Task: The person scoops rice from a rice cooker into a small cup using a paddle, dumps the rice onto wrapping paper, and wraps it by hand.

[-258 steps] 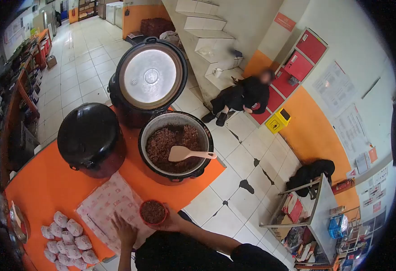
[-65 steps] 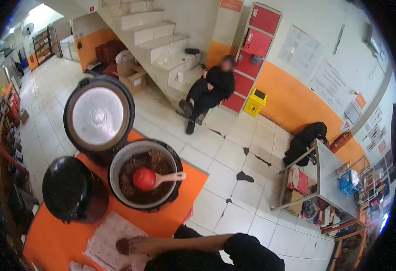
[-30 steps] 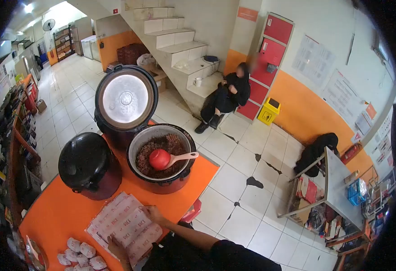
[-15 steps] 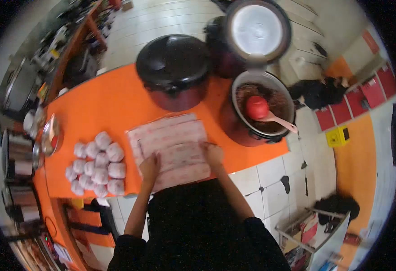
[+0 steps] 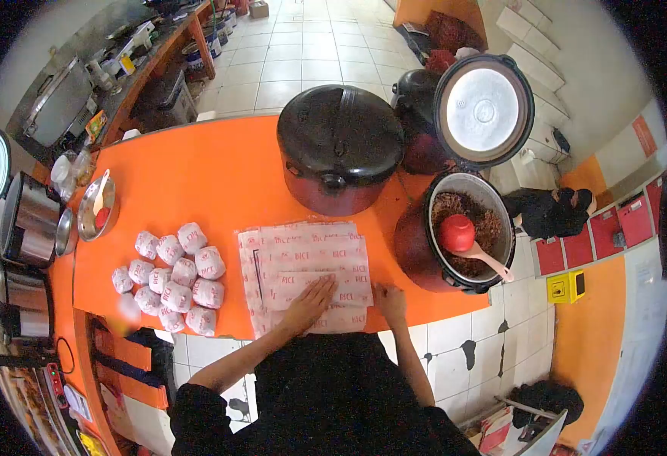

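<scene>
Sheets of printed paper (image 5: 333,247) lie stacked on the orange table, with a folded strip of the same paper (image 5: 295,281) on top. My left hand (image 5: 312,304) rests flat on that strip, fingers stretched out. Beside the stack's right edge is my right hand (image 5: 391,304), its fingers curled; whatever they may hold is hidden. Several round paper-wrapped bundles (image 5: 184,271) sit together on the left. An open pot (image 5: 434,251) of dark reddish-brown grain at the right holds a red bowl (image 5: 457,232) and a pale pink paddle (image 5: 493,264).
A closed black-lidded pot (image 5: 341,144) stands behind the paper. Another pot's raised lid (image 5: 484,110) is at the back right. A metal bowl (image 5: 98,209) with a spoon is at the far left. A person in black (image 5: 550,213) sits beyond the table.
The red bowl has gone from my right hand into the open pot. My left hand has moved onto the paper's middle and flattened; my right hand has shifted to its right edge. The view has turned left.
</scene>
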A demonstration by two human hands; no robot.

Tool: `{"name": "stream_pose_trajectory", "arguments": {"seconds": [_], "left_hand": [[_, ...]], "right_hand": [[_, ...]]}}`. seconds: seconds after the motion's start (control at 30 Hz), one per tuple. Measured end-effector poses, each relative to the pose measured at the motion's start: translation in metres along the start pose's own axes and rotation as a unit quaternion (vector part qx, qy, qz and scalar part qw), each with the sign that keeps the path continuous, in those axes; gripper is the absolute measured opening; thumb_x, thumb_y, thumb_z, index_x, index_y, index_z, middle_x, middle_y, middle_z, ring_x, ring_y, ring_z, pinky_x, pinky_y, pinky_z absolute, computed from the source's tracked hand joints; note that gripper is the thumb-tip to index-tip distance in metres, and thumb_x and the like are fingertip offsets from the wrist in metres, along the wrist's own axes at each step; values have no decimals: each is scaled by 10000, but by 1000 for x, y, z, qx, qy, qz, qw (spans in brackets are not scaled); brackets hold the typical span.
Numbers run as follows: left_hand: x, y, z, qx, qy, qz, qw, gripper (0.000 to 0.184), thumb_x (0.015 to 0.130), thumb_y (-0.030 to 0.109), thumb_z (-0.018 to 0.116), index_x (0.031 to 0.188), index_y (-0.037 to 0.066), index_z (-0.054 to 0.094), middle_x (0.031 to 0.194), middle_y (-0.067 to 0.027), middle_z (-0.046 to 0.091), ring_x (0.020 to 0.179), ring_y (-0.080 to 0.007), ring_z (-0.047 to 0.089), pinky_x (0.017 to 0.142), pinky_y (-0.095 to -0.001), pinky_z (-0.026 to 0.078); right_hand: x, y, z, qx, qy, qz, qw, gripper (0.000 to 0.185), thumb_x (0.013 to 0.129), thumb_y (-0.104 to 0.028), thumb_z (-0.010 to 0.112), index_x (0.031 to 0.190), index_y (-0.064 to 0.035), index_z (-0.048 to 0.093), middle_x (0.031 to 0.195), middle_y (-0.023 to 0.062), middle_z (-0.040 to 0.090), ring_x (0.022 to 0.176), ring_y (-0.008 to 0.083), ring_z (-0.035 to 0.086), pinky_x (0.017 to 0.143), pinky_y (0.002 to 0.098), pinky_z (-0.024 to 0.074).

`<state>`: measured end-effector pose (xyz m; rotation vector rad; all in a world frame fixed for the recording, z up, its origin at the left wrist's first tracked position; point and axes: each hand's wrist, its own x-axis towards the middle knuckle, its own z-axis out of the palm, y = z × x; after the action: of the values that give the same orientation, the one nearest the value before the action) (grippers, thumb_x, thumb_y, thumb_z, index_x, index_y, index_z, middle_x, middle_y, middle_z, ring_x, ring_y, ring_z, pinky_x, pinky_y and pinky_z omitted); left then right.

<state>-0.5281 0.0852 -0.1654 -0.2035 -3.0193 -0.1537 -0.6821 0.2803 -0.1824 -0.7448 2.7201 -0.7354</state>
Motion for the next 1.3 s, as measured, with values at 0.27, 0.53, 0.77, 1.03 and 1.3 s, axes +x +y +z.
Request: {"name": "stream_pose_trajectory", "arguments": {"seconds": [0.27,0.53,0.77,1.03,1.3], "left_hand": [[2,6,-13,47,-4,-12,999,574,815,147,408,1346,-29,278,1426,-161,255,1319,-269,256,1096,-373,186],[1,5,-3,45,5,-11,999,573,817,169,415,1344,-18,293,1418,-159,271,1312,-266,269,1088,-384,201],[2,6,-14,59,-1,-7,998,576,815,174,419,1344,-18,296,1416,-163,275,1306,-273,283,1085,-386,208],[-2,6,2,75,23,-12,997,551,829,172,409,1337,-16,309,1404,-161,295,1306,-274,285,1079,-392,219],[1,6,-2,-54,31,-32,998,556,846,223,464,1327,-17,325,1390,-172,311,1291,-299,301,1064,-422,239]], "right_hand": [[-2,-1,-10,539,-173,216,796,455,900,-440,473,1024,-11,557,838,117,622,764,199,596,696,321,492],[85,-3,28,327,-76,-38,941,314,797,-302,671,874,-10,586,766,32,576,680,105,529,644,249,443],[109,-43,14,272,-56,-65,959,367,724,-219,730,979,-21,555,822,35,621,735,119,571,677,279,476],[144,-25,16,15,-185,-130,974,349,658,-61,626,1006,-87,602,899,93,653,824,223,626,703,331,481],[127,-111,5,-126,-154,-292,936,201,681,-99,603,877,-76,643,943,76,632,951,271,568,755,392,462]]}}
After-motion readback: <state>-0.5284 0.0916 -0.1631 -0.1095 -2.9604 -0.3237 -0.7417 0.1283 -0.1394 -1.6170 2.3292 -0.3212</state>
